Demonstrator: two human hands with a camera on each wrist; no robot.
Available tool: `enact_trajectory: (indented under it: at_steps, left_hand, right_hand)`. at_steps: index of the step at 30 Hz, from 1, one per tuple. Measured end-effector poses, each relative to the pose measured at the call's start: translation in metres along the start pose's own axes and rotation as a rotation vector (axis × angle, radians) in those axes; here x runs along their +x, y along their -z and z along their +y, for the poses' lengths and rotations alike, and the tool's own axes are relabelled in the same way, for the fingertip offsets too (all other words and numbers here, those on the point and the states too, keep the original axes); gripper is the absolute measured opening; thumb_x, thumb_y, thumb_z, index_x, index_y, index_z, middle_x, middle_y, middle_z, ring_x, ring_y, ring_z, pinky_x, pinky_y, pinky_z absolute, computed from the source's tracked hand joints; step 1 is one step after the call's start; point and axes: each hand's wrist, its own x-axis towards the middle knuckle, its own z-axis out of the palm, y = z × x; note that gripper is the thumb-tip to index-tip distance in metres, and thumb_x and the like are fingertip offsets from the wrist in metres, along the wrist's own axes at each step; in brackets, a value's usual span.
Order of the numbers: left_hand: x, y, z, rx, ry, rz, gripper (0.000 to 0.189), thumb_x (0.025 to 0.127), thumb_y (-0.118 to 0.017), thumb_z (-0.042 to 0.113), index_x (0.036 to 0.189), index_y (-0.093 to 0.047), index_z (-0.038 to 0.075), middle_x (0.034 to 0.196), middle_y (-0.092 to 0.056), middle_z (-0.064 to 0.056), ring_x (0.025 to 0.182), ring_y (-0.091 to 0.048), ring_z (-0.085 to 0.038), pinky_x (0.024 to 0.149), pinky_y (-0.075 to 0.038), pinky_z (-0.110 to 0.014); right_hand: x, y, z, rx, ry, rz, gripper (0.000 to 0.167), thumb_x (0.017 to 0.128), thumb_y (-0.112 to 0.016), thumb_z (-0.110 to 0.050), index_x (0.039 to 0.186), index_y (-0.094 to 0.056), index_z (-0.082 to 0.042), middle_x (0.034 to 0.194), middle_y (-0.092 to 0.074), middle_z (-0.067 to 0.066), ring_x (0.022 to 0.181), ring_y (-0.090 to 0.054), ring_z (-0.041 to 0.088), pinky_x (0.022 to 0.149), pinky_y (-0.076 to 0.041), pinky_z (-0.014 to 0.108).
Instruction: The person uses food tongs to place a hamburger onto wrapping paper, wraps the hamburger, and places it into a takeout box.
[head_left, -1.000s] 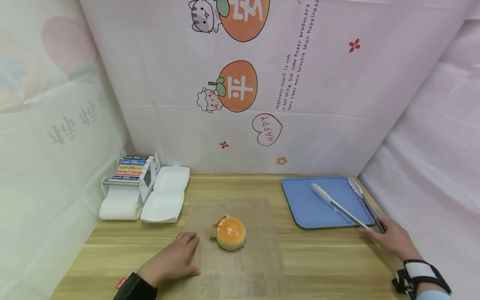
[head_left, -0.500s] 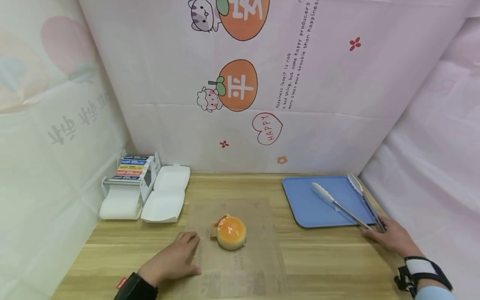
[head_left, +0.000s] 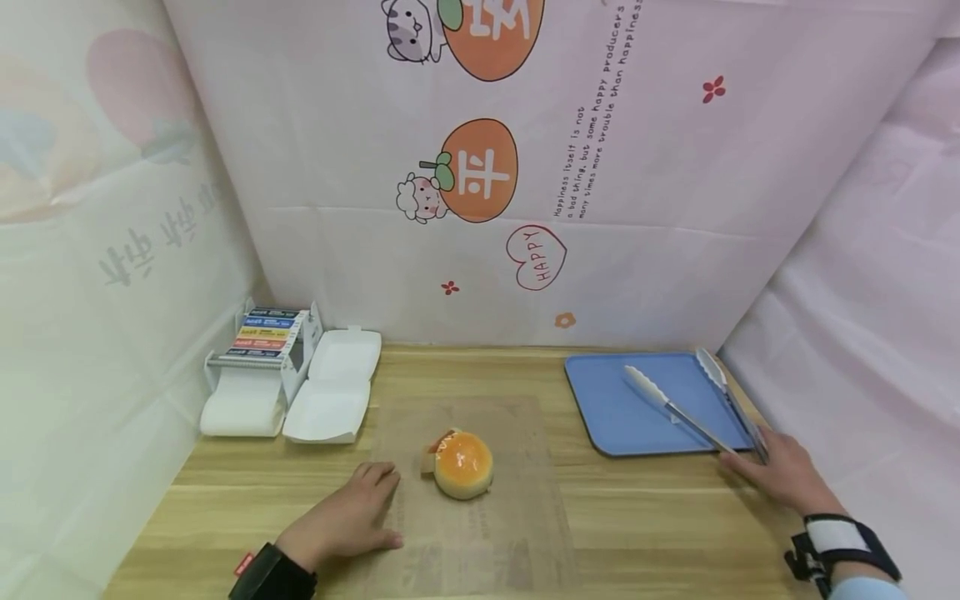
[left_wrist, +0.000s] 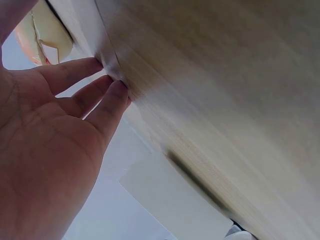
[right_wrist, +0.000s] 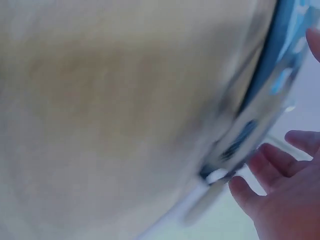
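A glossy round sandwich bun [head_left: 463, 465] with filling poking out at its left sits on a thin brownish paper sheet [head_left: 513, 533]. My left hand [head_left: 348, 517] rests at the sheet's left edge, its fingers [left_wrist: 107, 107] extended and fingertips down at that edge. Metal tongs [head_left: 693, 423] with pale tips lie spread over the blue tray [head_left: 615, 433], handles toward me. My right hand [head_left: 783, 475] is around the handle end. In the blurred right wrist view, its loosely spread fingers [right_wrist: 245, 195] are right beside the tongs [right_wrist: 242, 137].
An opened white takeaway box [head_left: 326, 408] stands at the back left. Beside it is a white dispenser [head_left: 251, 367] with colourful strips on top and a white roll below. Printed cloth [head_left: 337, 267] hangs behind the wooden table [head_left: 637, 533] and along both sides.
The tongs have shifted slightly on the tray and then stayed still. My right hand's fingers have spread a little at the handles. The left hand and bun have stayed put.
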Motion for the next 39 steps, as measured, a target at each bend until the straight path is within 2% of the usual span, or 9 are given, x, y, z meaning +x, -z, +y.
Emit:
enact_trajectory:
  at_steps: [3, 8, 12, 17, 22, 25, 31, 35, 39]
  left_hand:
    - [0.0, 0.0, -0.002, 0.006, -0.008, 0.004, 0.089, 0.084, -0.079, 0.049, 0.145, -0.047, -0.007, 0.149, -0.043, -0.026, 0.138, -0.039, -0.042, 0.109, -0.043, -0.055]
    - [0.0, -0.001, -0.002, 0.01, -0.02, 0.021, 0.089, 0.084, -0.08, 0.048, 0.145, -0.047, -0.008, 0.148, -0.043, -0.026, 0.138, -0.04, -0.042, 0.108, -0.043, -0.055]
    - [0.001, -0.001, -0.001, 0.01, -0.03, 0.032, 0.089, 0.084, -0.08, 0.048, 0.145, -0.047, -0.008, 0.148, -0.043, -0.026, 0.137, -0.04, -0.043, 0.109, -0.043, -0.056]
    - [0.002, -0.001, -0.002, 0.01, -0.019, 0.019, 0.089, 0.084, -0.079, 0.049, 0.145, -0.047, -0.007, 0.149, -0.042, -0.026, 0.138, -0.039, -0.042, 0.109, -0.043, -0.055]
    - [0.002, 0.001, 0.0, -0.005, 0.004, 0.006, 0.09, 0.083, -0.081, 0.048, 0.145, -0.047, -0.007, 0.149, -0.041, -0.027, 0.139, -0.038, -0.043, 0.11, -0.042, -0.055]
    - [0.002, 0.003, 0.003, -0.031, 0.022, -0.004, 0.091, 0.082, -0.082, 0.046, 0.145, -0.046, -0.009, 0.151, -0.039, -0.028, 0.141, -0.035, -0.045, 0.11, -0.041, -0.055]
    - [0.0, 0.006, 0.007, -0.056, 0.055, -0.01, 0.09, 0.082, -0.083, 0.043, 0.145, -0.045, -0.009, 0.153, -0.035, -0.029, 0.143, -0.032, -0.045, 0.111, -0.041, -0.056]
    - [0.0, 0.006, 0.008, -0.049, 0.045, -0.007, 0.089, 0.083, -0.083, 0.041, 0.145, -0.045, -0.01, 0.152, -0.036, -0.029, 0.142, -0.034, -0.045, 0.111, -0.041, -0.056]
    - [0.001, 0.003, 0.008, -0.041, 0.043, 0.002, 0.09, 0.083, -0.082, 0.041, 0.147, -0.043, -0.008, 0.152, -0.038, -0.027, 0.142, -0.035, -0.043, 0.111, -0.04, -0.055]
  right_hand:
    - [0.002, 0.001, -0.023, 0.004, 0.051, 0.054, 0.1, 0.092, -0.071, -0.051, 0.145, -0.028, 0.023, 0.134, -0.033, 0.053, 0.12, -0.034, 0.067, 0.096, -0.031, 0.078]
    - [0.004, 0.003, -0.081, -0.017, 0.231, 0.127, 0.086, 0.09, -0.076, -0.039, 0.142, -0.039, 0.019, 0.134, -0.041, 0.047, 0.12, -0.039, 0.063, 0.098, -0.033, 0.075]
    - [0.004, -0.002, -0.125, 0.017, 0.331, 0.12, 0.08, 0.09, -0.078, -0.034, 0.142, -0.043, 0.015, 0.137, -0.044, 0.041, 0.124, -0.041, 0.059, 0.099, -0.036, 0.072]
    - [0.007, -0.015, -0.177, 0.039, 0.413, 0.078, 0.073, 0.091, -0.076, -0.031, 0.144, -0.046, 0.008, 0.14, -0.047, 0.034, 0.127, -0.044, 0.053, 0.1, -0.041, 0.068]
    - [0.014, -0.041, -0.224, 0.031, 0.494, 0.001, 0.067, 0.093, -0.075, -0.03, 0.146, -0.048, 0.002, 0.141, -0.051, 0.025, 0.128, -0.05, 0.045, 0.101, -0.047, 0.06]
    - [0.021, -0.057, -0.248, 0.027, 0.511, -0.094, 0.066, 0.095, -0.073, -0.033, 0.148, -0.048, -0.001, 0.144, -0.05, 0.021, 0.131, -0.051, 0.04, 0.103, -0.048, 0.056]
    - [0.041, -0.084, -0.293, -0.008, 0.539, -0.279, 0.068, 0.097, -0.068, -0.039, 0.152, -0.045, -0.006, 0.153, -0.044, 0.018, 0.14, -0.044, 0.035, 0.112, -0.042, 0.051]
    - [0.054, -0.097, -0.309, -0.034, 0.58, -0.335, 0.068, 0.097, -0.068, -0.04, 0.152, -0.045, -0.008, 0.157, -0.04, 0.016, 0.144, -0.039, 0.034, 0.115, -0.038, 0.049]
    - [0.062, -0.106, -0.314, -0.038, 0.586, -0.372, 0.067, 0.096, -0.069, -0.039, 0.152, -0.045, -0.009, 0.159, -0.038, 0.014, 0.147, -0.034, 0.034, 0.117, -0.035, 0.048]
